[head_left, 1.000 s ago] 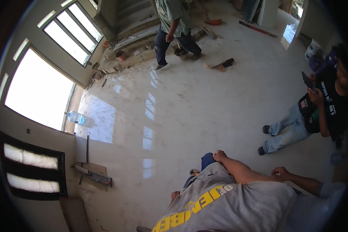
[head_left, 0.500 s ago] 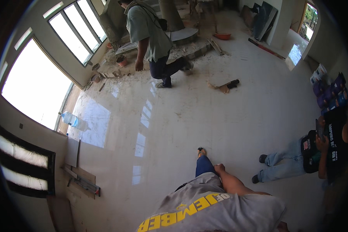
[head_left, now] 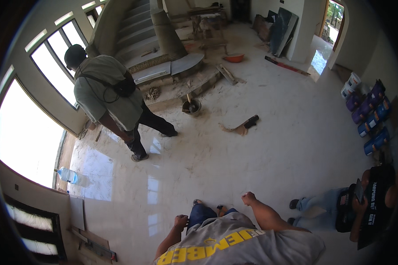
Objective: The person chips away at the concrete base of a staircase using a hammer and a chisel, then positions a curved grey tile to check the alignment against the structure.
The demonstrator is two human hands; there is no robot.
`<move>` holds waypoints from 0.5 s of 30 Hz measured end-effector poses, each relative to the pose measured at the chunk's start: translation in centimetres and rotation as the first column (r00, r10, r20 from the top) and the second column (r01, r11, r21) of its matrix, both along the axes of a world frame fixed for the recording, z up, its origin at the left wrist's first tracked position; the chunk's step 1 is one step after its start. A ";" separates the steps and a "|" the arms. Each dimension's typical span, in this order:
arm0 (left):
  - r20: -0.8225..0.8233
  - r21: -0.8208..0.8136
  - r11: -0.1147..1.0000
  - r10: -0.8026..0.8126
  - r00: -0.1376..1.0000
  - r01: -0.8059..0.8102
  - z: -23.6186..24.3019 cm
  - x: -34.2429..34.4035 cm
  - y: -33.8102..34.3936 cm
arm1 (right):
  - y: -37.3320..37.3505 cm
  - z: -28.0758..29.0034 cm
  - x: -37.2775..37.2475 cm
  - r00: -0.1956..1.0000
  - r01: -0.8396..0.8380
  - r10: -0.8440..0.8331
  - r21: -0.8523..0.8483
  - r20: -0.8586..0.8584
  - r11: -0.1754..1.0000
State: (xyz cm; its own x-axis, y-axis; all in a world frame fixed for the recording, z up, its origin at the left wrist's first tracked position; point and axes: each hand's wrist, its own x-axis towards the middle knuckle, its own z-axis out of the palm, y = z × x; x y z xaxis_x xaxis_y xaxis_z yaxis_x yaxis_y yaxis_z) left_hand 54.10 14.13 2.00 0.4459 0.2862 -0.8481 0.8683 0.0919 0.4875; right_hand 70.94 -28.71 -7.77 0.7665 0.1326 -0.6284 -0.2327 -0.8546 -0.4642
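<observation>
My left hand (head_left: pixel 181 221) hangs beside my left thigh with its fingers curled in, and nothing shows in it. Held forward of my right hip, my right hand (head_left: pixel 249 198) is closed in a loose fist, also with no object visible. Neither hand touches anything. I stand on pale glossy floor tiles (head_left: pixel 199 168) smeared with dust. The nearest thing ahead on the floor is a brush head with dark bristles (head_left: pixel 250 122), lying beside a torn brown scrap (head_left: pixel 234 129).
A person with a shoulder bag (head_left: pixel 126 86) walks ahead on the left; another person (head_left: pixel 362 203) stands at my right with a phone-like device. A bucket (head_left: pixel 191 107) stands before the stairs (head_left: pixel 135 26). Paint pails (head_left: pixel 376 123) line the right wall; a water bottle (head_left: pixel 68 175) lies left.
The person with the bag has come nearer and further left, uncovering the bucket and stairs. My left hand has come into view. I have moved forward and my view has shifted.
</observation>
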 end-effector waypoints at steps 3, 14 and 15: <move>0.003 0.223 0.930 -0.301 0.953 0.293 -1.9 7.5 -1.0 | -3.6 -1.5 2.9 0.987 -0.121 0.111 -0.079 -0.117 0.989; -0.247 0.058 0.561 -0.793 0.557 0.826 -5.3 30.6 11.5 | 1.4 -1.2 16.0 0.836 -0.538 0.546 -0.288 -0.060 0.792; -0.258 -0.025 0.732 -0.663 0.703 0.681 -5.1 34.4 11.9 | 1.6 -0.7 16.5 0.960 -0.271 0.278 -0.176 0.018 0.946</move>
